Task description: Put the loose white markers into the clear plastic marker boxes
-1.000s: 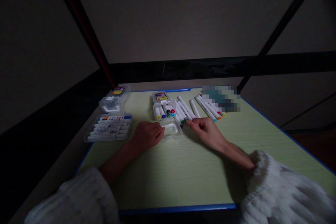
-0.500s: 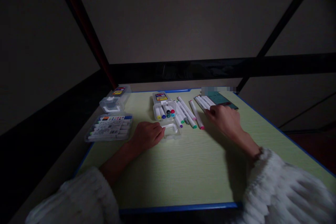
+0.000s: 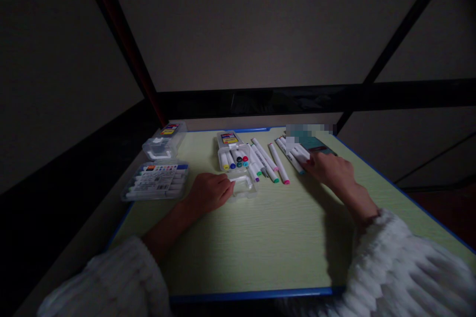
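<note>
My left hand [image 3: 211, 192] is closed at the edge of a clear plastic marker case's opened lid [image 3: 243, 185], which lies flat on the table. Inside the case [image 3: 228, 137], several white markers [image 3: 234, 157] stand with yellow, blue, black, red and teal ends towards me. My right hand [image 3: 330, 171] is closed at the near ends of white markers at the right; its fingertips are partly hidden, but they seem to pinch one marker [image 3: 302, 150]. Beside it lies a teal-ended marker [image 3: 292, 158]. Between my hands are loose markers [image 3: 265, 153] with pink, green and purple ends.
A closed clear case of markers [image 3: 156, 181] lies at the left edge, with another clear case [image 3: 165, 139] behind it. A dark green flat item [image 3: 316, 142] rests at the back right. The pale green table [image 3: 253, 247] has a blue rim; a wall panel stands behind.
My right hand has shifted slightly right, exposing the teal end of a marker it was covering. My left hand stays at the lid.
</note>
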`<control>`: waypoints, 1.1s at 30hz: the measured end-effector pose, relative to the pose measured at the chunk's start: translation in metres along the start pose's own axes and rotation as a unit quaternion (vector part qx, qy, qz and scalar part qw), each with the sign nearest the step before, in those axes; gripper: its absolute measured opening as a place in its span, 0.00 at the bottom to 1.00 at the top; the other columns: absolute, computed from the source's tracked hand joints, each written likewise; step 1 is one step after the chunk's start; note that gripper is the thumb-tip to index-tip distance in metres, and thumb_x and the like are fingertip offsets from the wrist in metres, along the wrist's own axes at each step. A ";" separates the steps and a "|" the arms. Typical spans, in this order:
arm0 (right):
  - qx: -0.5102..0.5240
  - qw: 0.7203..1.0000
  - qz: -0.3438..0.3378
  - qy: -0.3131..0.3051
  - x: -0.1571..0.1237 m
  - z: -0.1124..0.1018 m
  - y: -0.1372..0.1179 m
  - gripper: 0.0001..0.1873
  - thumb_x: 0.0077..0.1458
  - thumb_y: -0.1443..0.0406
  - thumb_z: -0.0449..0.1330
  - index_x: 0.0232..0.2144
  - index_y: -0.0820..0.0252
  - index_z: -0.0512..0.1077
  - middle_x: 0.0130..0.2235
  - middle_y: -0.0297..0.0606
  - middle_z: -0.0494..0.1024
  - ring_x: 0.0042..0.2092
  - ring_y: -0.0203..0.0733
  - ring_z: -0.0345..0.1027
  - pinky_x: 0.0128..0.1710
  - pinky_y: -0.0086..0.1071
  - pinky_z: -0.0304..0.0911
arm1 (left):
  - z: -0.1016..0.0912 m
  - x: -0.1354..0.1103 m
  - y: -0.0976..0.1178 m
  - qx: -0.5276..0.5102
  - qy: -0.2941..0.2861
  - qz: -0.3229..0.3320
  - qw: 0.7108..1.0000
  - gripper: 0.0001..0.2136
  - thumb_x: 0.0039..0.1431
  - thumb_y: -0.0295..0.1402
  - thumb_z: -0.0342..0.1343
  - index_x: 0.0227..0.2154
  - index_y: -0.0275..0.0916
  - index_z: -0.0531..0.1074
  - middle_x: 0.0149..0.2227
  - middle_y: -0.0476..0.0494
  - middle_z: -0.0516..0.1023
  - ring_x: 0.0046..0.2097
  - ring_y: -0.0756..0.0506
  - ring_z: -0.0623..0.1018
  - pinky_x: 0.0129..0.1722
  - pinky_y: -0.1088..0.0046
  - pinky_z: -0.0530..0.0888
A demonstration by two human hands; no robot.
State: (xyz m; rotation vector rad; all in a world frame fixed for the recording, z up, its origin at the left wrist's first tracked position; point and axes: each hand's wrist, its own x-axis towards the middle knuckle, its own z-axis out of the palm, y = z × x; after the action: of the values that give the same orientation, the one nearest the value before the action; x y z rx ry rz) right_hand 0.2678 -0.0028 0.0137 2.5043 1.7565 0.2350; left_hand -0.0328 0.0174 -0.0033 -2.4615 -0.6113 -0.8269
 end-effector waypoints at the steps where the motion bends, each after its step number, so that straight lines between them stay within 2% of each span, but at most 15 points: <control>1: -0.001 1.000 0.001 -0.008 0.000 0.001 0.000 0.22 0.55 0.55 0.47 0.39 0.65 0.73 0.37 0.54 0.77 0.38 0.55 0.72 0.30 0.37 0.61 | 0.000 0.000 0.000 -0.002 -0.003 -0.001 1.000 0.15 0.58 0.28 0.46 0.16 0.36 0.64 0.16 0.51 0.65 0.17 0.53 0.63 0.19 0.76 0.55; 8: 0.005 0.999 -0.015 -0.034 0.000 0.004 -0.001 0.22 0.54 0.55 0.48 0.38 0.65 0.73 0.38 0.53 0.76 0.40 0.55 0.71 0.32 0.37 0.62 | -0.002 0.001 0.001 0.012 -0.005 0.002 1.000 0.16 0.59 0.28 0.45 0.16 0.37 0.64 0.15 0.51 0.64 0.17 0.53 0.63 0.19 0.75 0.55; 18: 0.017 0.996 -0.029 -0.088 0.003 0.005 -0.005 0.26 0.56 0.53 0.44 0.39 0.66 0.73 0.39 0.55 0.76 0.40 0.55 0.71 0.34 0.39 0.62 | -0.003 0.002 0.001 0.004 -0.003 0.002 1.000 0.16 0.59 0.29 0.45 0.15 0.37 0.63 0.15 0.51 0.65 0.17 0.53 0.64 0.19 0.74 0.54; 23: 0.018 0.994 -0.041 -0.097 0.002 0.005 -0.006 0.26 0.57 0.53 0.43 0.38 0.67 0.73 0.38 0.56 0.76 0.41 0.53 0.71 0.34 0.37 0.62 | -0.003 0.002 0.001 0.012 -0.003 0.005 1.000 0.17 0.59 0.29 0.44 0.14 0.37 0.63 0.14 0.51 0.65 0.16 0.52 0.64 0.18 0.74 0.54; 33: 0.025 0.992 -0.064 -0.105 0.002 0.006 -0.006 0.28 0.57 0.52 0.43 0.37 0.68 0.73 0.38 0.57 0.76 0.41 0.56 0.71 0.32 0.38 0.61 | -0.002 0.002 0.001 -0.002 -0.005 0.009 1.000 0.17 0.59 0.28 0.43 0.15 0.36 0.63 0.15 0.51 0.65 0.17 0.52 0.64 0.18 0.74 0.54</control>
State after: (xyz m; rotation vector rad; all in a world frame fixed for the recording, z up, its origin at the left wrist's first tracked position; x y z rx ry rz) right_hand 0.2636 0.0017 0.0071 2.3367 1.8452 -0.0797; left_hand -0.0321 0.0160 -0.0005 -2.4715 -0.5916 -0.8114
